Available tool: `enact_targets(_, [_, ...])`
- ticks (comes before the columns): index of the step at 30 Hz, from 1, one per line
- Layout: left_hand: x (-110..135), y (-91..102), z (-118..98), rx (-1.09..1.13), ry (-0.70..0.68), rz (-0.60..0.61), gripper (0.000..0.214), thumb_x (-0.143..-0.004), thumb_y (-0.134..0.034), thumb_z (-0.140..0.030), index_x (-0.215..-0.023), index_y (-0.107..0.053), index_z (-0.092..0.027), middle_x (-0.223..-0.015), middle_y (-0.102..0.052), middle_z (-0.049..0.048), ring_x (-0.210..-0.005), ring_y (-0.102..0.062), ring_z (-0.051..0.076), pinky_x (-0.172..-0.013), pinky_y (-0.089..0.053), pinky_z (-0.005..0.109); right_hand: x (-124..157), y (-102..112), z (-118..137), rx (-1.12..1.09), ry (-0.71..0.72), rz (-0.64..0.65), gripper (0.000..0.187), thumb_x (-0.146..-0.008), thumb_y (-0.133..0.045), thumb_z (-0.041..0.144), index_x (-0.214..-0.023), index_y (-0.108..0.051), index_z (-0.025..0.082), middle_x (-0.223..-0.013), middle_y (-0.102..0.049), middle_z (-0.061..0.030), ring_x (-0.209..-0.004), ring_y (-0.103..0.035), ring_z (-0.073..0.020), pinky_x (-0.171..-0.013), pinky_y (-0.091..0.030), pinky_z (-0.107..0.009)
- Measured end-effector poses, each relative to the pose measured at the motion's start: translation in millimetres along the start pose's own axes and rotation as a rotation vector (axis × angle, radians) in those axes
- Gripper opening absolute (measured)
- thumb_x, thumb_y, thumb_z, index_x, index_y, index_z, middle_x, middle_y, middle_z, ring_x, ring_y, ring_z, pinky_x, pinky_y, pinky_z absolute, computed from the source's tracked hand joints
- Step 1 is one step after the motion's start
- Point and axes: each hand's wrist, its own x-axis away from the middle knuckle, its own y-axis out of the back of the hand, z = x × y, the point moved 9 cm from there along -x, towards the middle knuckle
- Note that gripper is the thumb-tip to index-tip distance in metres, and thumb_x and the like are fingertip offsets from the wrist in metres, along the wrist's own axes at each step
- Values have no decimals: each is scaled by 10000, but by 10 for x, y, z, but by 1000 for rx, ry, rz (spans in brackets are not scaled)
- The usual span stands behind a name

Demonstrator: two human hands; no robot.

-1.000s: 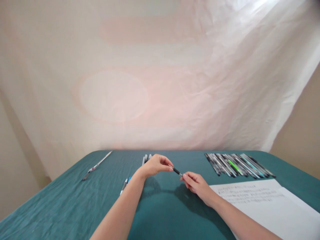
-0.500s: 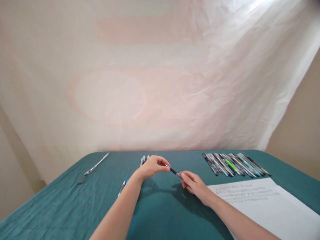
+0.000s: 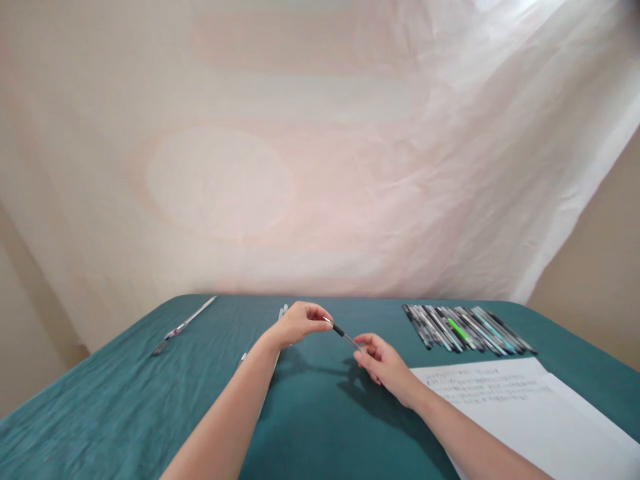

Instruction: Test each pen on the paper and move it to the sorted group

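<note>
A slim pen with a black grip section and a greyish barrel slants in the air over the table, between my two hands. At its upper left end, the thumb and fingertips of my left hand pinch the tip. My right hand has its thumb and fingers closed on the lower right end of the barrel. A few light-coloured pens lie behind my left hand, mostly covered by it. One more white pen end peeks out beside my left forearm.
A green cloth covers the table. At the right lies a row of many pens, one bright green. Nearer on that side is white paper with handwriting. A long thin whitish item with a dark end lies at the far left.
My left hand has shifted slightly left and my right hand now holds the pen closer to its end. More of the barrel shows between them. The camera view has moved a little.
</note>
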Motion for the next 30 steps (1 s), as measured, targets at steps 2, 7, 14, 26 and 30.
enact_targets(2, [1,19,-13,12,-1,-8,296,-625,-670,-351,-819,-662,-128,-757,-662,34,-703,-577,142,-682,-429,236,4,2,0,4,3,0,330,-723,-599,452,-896,-466,205,-615,-498,68,-368,-324,-31,-344,-234,-168])
enact_targets(7, [10,25,-40,17,-8,1,283,-630,-670,-338,-824,-659,-133,-743,-654,25,-687,-569,131,-673,-425,231,6,8,19,1,39,-2,291,-775,-523,471,-828,-430,200,-610,-513,60,-366,-342,-36,-343,-245,-166])
enact_targets(14, [13,29,-69,-7,-21,-3,284,-633,-666,-341,-820,-659,-128,-766,-659,38,-718,-577,146,-697,-436,244,-8,23,-7,-8,27,-9,328,-765,-513,510,-823,-431,198,-589,-515,62,-364,-345,-39,-346,-260,-169])
enact_targets(26, [13,34,-110,-56,-46,16,283,-660,-648,-349,-832,-653,-124,-768,-654,42,-723,-575,151,-707,-436,254,19,6,43,16,23,15,340,-769,-505,525,-764,-433,192,-526,-501,69,-364,-356,-42,-358,-254,-163])
enact_targets(30, [25,27,-129,-46,-57,38,270,-664,-648,-342,-829,-652,-128,-767,-654,37,-723,-574,146,-706,-433,246,26,3,41,11,17,20,339,-764,-513,523,-754,-444,191,-513,-502,67,-370,-362,-45,-367,-264,-167])
